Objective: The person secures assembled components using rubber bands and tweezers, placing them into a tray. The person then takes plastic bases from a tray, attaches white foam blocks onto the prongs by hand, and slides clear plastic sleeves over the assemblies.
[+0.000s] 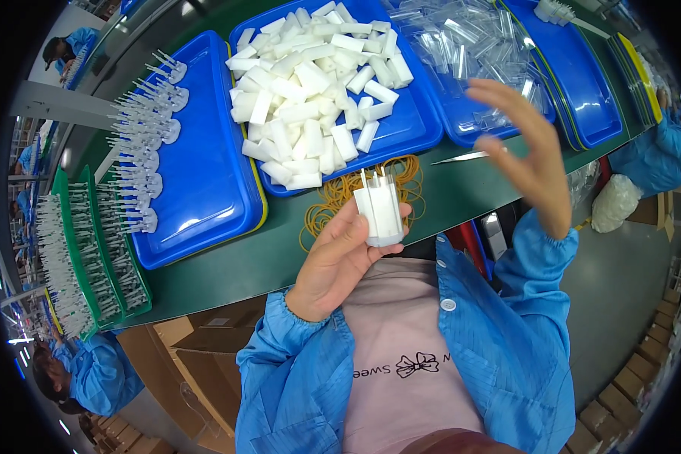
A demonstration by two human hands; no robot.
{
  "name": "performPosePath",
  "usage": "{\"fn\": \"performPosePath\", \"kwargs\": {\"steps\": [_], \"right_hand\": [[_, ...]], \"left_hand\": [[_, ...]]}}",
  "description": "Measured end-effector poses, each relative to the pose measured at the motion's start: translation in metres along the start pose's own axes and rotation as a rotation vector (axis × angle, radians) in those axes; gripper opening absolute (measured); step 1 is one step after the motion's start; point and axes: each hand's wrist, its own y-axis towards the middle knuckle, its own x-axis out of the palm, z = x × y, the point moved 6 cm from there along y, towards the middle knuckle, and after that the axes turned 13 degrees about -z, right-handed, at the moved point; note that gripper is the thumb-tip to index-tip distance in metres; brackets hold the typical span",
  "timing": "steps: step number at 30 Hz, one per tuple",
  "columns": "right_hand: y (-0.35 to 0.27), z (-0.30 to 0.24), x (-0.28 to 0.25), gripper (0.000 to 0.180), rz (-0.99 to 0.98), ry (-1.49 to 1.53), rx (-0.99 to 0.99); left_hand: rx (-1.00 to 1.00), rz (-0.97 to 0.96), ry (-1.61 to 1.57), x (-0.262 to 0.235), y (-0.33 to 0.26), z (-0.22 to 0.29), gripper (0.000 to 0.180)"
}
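My left hand [333,261] is closed round a small assembly [384,213] of white blocks standing upright on a round, clear base, with thin prongs showing at its top. It is held just above the near edge of the green table. My right hand [533,147] is raised with fingers apart, somewhat blurred, and nothing shows in it. Behind that hand lie clear plastic pieces [461,53] in a blue tray. White foam-like blocks [303,94] are heaped in the blue tray [424,125] straight ahead. Tan rubber bands [325,204] lie loosely behind the assembly.
Pointed metal tweezers [461,157] rest on the green table [227,276]. At the left, a blue tray [197,189] carries a row of white pronged parts [147,151], beside green racks [91,257] of similar parts. Another blue tray [583,98] is at right; cardboard boxes [204,340] stand below.
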Motion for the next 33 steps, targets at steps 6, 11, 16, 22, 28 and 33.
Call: {"fn": "performPosePath", "kwargs": {"steps": [6,11,16,22,28,33], "right_hand": [[-0.017,0.07,0.014,0.033,-0.037,-0.487,0.322],[0.007,0.06,0.041,0.031,-0.025,-0.324,0.124],[0.024,0.065,0.039,0.029,0.061,-0.233,0.069],[0.012,0.058,0.025,0.027,0.375,-0.09,0.056],[-0.008,0.026,0.019,0.019,0.421,0.591,0.086],[-0.01,-0.034,0.031,0.016,0.303,0.712,-0.169]], "left_hand": [[0.044,0.023,-0.12,-0.002,0.004,-0.002,0.047],[0.015,0.056,-0.022,-0.004,0.002,-0.005,0.057],[0.046,-0.064,-0.011,0.001,-0.003,-0.003,0.056],[0.096,0.055,0.138,0.002,-0.003,0.008,0.057],[0.284,0.134,0.515,0.001,-0.006,0.023,0.053],[0.458,0.169,1.059,0.013,-0.012,0.035,0.045]]}}
